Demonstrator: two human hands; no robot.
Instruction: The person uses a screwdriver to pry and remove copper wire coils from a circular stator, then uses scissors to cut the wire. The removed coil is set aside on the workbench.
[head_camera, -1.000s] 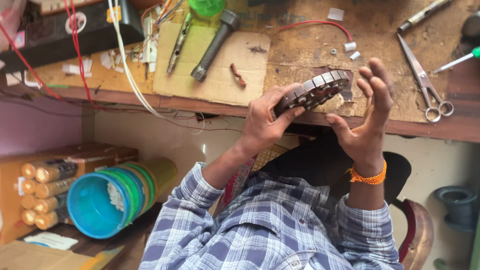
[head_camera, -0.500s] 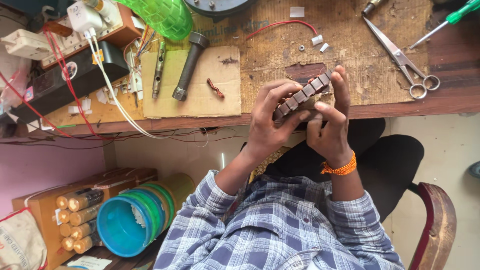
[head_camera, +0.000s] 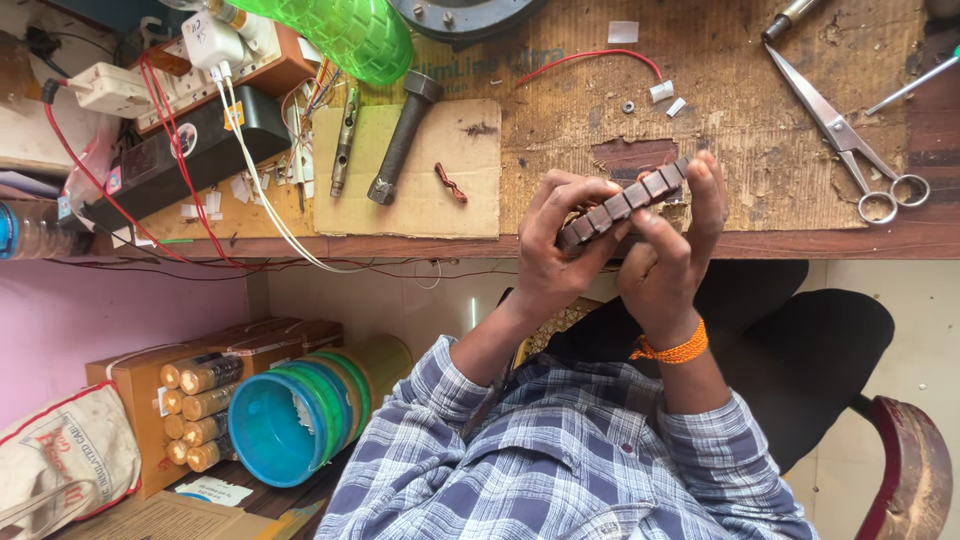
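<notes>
Segmented metal ring (head_camera: 622, 207), edge-on between both hands, slants toward the scissors (head_camera: 846, 140).

- Left hand (head_camera: 560, 250) and right hand (head_camera: 672, 255) both grip a curved, segmented dark metal piece (head_camera: 625, 205) above the worn wooden tabletop (head_camera: 760, 120).
- Steel scissors (head_camera: 850, 150) lie well apart.

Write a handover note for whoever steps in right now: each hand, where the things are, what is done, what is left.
Left hand: grip closed on the lower end of the segmented metal ring.
Right hand: fingers around the ring's upper end, thumb pressing its side.
Ring is held edge-on over the workbench front edge.
On the bench: scissors to the right, hammer on the cardboard sheet to the left.
Done: ring lifted in both hands.
Left: cannot tell from this view.
</notes>
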